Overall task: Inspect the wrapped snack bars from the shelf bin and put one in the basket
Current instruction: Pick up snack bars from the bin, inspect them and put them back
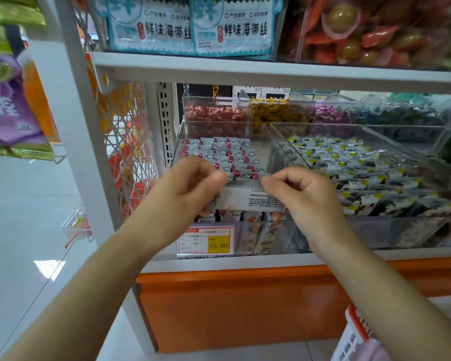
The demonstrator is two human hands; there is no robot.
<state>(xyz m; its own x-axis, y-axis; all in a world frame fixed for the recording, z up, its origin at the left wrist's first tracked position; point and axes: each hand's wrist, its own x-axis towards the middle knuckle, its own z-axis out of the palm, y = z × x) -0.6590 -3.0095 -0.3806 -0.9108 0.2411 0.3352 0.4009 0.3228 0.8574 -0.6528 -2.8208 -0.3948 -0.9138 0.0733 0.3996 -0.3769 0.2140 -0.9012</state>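
A person holds one snack bar (248, 198) level between both hands, over the front end of the clear bin (265, 142) on the lower shelf (219, 261). The bar is a flat, oblong pack in a pale grey-white wrapper, turned so that a block of small dark print on its right half faces the camera; the print is too fine to read. The left hand (190, 183) has its fingers curled and pinches the left end of the wrapper, covering that end. The right hand (300, 191) is curled the same way and pinches the right end between thumb and fingertips. Behind the held bar, the bin holds rows of like bars (227, 152), their fronts pale with small white clouds and a red round mark on each. A price tag (206, 239) with a yellow panel sits on the shelf edge below the bin. Just to the right stands a second clear bin (279, 131) of packs (362, 175) in black and white with yellow corners. The basket (353, 332), white with a red rim, shows at the lower right, well apart from the bar.
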